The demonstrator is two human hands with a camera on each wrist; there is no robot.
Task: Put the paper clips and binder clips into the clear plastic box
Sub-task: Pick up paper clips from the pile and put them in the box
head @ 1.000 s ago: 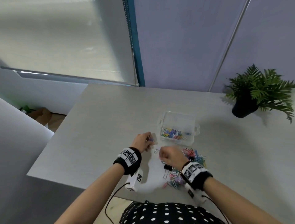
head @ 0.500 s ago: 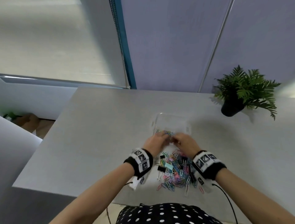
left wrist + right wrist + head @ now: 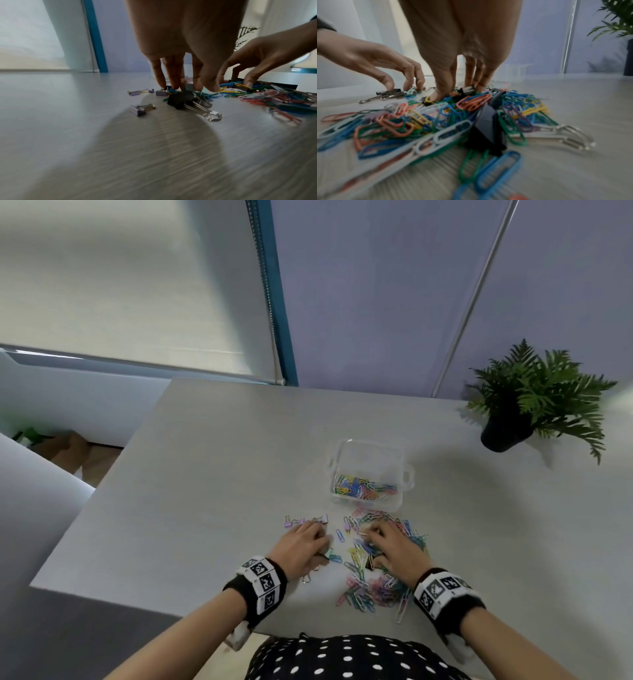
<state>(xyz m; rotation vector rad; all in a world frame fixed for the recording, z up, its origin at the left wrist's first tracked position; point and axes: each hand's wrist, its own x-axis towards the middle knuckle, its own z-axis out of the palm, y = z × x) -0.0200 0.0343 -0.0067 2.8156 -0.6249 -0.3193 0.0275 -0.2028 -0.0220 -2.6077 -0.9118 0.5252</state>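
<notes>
Clear plastic box (image 3: 368,474) on table (image 3: 212,474), beyond the pile; thin layer of coloured paper clips (image 3: 363,486) already inside; judged well under half done. Most paper clips (image 3: 373,590) lie loose near table edge, binder clips (image 3: 305,522) scattered to the left. Left hand (image 3: 301,546) fingers (image 3: 173,75) curled down onto clips by black binder clip (image 3: 181,99); right hand (image 3: 394,549) fingers dug into pile; cannot tell whether either actually pinches anything.

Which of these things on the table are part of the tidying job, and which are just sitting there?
Part of the job:
- clear plastic box, already holding some clips
- paper clips in a loose pile
- binder clips
- left hand and right hand, both reaching into the clips

Just sitting there:
- potted plant
- window blind
</notes>
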